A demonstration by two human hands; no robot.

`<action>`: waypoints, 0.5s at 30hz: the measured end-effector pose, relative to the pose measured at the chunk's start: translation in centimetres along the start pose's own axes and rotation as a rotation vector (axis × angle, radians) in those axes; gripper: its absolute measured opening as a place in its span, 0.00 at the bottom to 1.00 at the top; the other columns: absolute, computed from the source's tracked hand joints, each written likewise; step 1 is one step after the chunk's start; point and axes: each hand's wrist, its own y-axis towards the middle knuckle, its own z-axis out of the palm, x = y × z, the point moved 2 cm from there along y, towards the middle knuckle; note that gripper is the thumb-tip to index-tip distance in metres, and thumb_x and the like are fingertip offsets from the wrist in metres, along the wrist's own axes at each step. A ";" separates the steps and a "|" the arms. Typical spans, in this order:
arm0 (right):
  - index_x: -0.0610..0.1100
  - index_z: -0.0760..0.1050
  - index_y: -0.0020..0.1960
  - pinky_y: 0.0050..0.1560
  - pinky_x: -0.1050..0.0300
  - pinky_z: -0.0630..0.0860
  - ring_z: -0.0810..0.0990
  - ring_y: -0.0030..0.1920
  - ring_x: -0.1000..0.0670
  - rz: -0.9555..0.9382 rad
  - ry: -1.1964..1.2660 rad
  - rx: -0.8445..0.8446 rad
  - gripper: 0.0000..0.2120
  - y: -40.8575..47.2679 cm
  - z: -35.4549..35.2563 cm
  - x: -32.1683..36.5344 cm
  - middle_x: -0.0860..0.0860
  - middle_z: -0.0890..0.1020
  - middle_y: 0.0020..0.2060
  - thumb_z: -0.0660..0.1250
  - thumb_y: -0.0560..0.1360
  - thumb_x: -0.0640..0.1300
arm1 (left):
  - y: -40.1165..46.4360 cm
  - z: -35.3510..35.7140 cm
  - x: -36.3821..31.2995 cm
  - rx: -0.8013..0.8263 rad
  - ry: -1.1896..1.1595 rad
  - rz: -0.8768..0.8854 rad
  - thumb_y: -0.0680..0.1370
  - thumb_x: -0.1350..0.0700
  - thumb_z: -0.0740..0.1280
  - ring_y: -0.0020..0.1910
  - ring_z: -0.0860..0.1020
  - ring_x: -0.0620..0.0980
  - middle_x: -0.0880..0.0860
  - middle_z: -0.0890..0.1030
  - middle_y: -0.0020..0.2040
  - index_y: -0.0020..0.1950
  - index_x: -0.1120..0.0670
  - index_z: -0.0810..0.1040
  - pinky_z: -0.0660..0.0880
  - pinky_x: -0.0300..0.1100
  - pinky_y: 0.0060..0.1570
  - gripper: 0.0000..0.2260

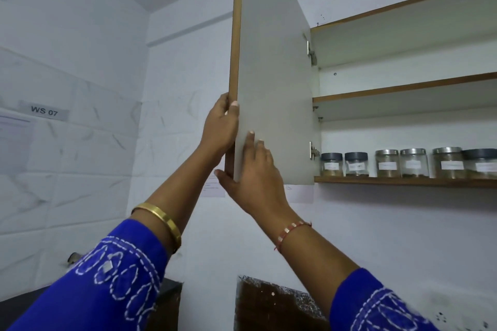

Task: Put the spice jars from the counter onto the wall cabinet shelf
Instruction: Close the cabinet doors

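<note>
We note a matt, smooth laminate cabinet door [271, 75] with wood-toned edging; clear glossy spice jars [408, 164] at three o'clock, lids brushed metal or matt dark plastic; glossy marbled wall tiles [80, 142] at nine o'clock.

Six spice jars [408, 163] stand upright in a row on the bottom shelf [403, 181] of the wall cabinet, lined up near its front edge. L to R: two w/ dark grey lids, three w/ metal lids, one more w/ dark lid, cut off at frame edge. All clear-bodied w/ white labels (text illegible), lids on, brownish contents low in each; the cabinet door [271, 75] is swung open at left.
</note>
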 end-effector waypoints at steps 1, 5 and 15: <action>0.38 0.41 0.76 0.71 0.47 0.62 0.55 0.75 0.39 -0.006 0.020 0.005 0.43 -0.1 0.1 0.2 0.38 0.53 0.75 0.58 0.76 0.60 | 0.2 0.4 0.1 -0.004 -0.025 0.011 0.82 0.55 0.53 0.59 0.75 0.50 0.50 0.75 0.60 0.67 0.55 0.69 0.72 0.45 0.62 0.15; 0.36 0.41 0.76 0.75 0.43 0.57 0.50 0.75 0.36 -0.047 0.127 0.025 0.36 -0.6 -0.5 0.8 0.36 0.48 0.75 0.58 0.79 0.49 | 0.1 1.4 0.4 -0.084 -0.073 0.053 0.81 0.57 0.56 0.55 0.76 0.47 0.48 0.77 0.56 0.66 0.55 0.70 0.74 0.40 0.57 0.14; 0.37 0.42 0.76 0.71 0.50 0.64 0.57 0.75 0.39 -0.008 0.203 -0.126 0.36 -2.6 -2.6 -1.9 0.37 0.54 0.75 0.59 0.79 0.50 | -2.1 4.6 -2.2 -0.075 -0.105 0.099 0.80 0.59 0.58 0.61 0.76 0.50 0.51 0.77 0.62 0.69 0.55 0.68 0.74 0.47 0.63 0.16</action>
